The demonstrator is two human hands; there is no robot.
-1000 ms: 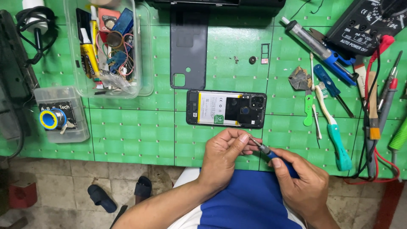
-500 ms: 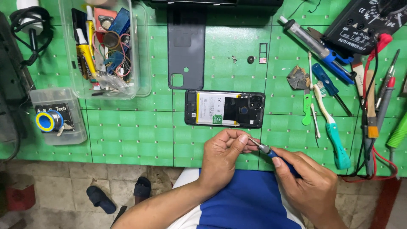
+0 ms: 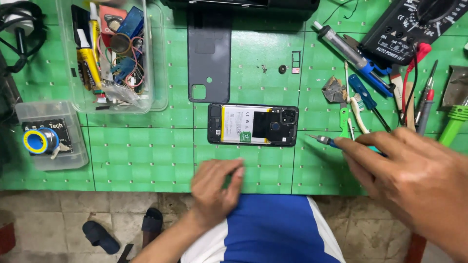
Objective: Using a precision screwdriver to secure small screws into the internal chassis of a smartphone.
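The work in hand looks like the opening-up of a phone (image 3: 252, 124): it lies face down in the middle of the green table (image 3: 141, 160) with its back off, battery and camera block bared. The grey back cover (image 3: 209, 53) lies flat just beyond it, apart from it. The right hand (image 3: 414, 170) holds a thin screwdriver (image 3: 324, 140), fingers closed round the handle, its tip pointing left at the phone's right end but not touching it. The left hand (image 3: 214, 187) rests at the near table edge, below the phone, fingers loosely curled and holding nothing that can be seen. As a judgement, the step is screw removal, and the next move calls for a steady tip set squarely into a small screw head while the other hand pins the phone.

The battery carries a white label with a yellow stripe at its left and a small green square sticker at its lower right. A clear tub (image 3: 109, 53) at the far left holds yellow glue tubes and wire. Nearer, a smaller clear box (image 3: 51, 141) has a dark label and a blue-and-yellow ring. At the far right a black multimeter (image 3: 414, 24) lies with red leads.
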